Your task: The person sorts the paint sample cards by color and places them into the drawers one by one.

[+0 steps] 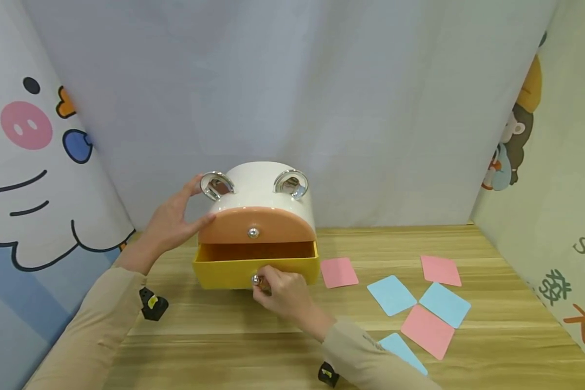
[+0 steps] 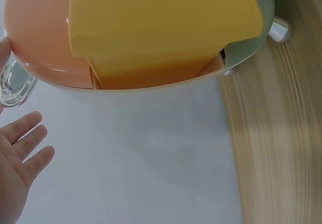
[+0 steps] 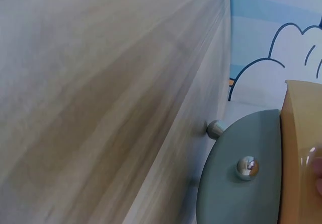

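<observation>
The yellow drawer stands part-open at the bottom of the box on the table; light, stiff, smooth plastic by its look, best taken at its knob, which the right hand pinches. The left hand, fingers straight, braces the box's side.

The head camera looks forward and down over the bench at the drawer box, which both wrist cameras see close from underneath, tilted.
</observation>
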Demonstrator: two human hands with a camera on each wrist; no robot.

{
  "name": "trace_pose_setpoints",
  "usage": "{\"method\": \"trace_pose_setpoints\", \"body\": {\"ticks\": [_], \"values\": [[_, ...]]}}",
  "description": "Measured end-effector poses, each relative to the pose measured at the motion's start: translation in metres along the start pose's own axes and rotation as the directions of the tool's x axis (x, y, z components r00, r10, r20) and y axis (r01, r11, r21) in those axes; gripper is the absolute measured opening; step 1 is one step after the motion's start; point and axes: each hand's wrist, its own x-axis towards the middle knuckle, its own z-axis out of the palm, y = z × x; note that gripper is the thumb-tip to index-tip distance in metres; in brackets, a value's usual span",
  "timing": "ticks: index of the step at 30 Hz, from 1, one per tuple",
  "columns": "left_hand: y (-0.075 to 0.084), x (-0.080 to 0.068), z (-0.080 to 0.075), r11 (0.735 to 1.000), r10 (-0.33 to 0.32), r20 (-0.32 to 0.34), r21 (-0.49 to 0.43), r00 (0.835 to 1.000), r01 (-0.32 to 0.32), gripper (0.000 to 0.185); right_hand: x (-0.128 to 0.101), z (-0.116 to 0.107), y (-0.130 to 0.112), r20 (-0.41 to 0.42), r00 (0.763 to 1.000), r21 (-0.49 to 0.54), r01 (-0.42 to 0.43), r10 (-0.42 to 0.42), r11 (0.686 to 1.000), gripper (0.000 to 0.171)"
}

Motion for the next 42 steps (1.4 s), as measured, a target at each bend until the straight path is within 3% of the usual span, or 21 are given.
{"method": "trace_pose_setpoints", "body": {"ticks": [21,31,42], "values": [[-0.002,0.000,0.001,1.000,0.005,-0.004,0.009,1.000,-0.005,0.082,-0.010,-0.026,-0.032,0.037,0.998,0.024,0.055,-0.056,0.998,0.021],[-0.003,0.000,0.002,1.000,0.009,-0.007,0.000,1.000,-0.009,0.082,-0.015,-0.030,-0.038,0.015,0.996,0.019,0.093,-0.093,0.995,0.025],[-0.002,0.000,0.000,1.000,0.001,0.007,-0.007,1.000,-0.001,0.083,-0.016,-0.034,-0.047,0.009,0.997,0.036,0.079,-0.080,0.996,0.021]]}}
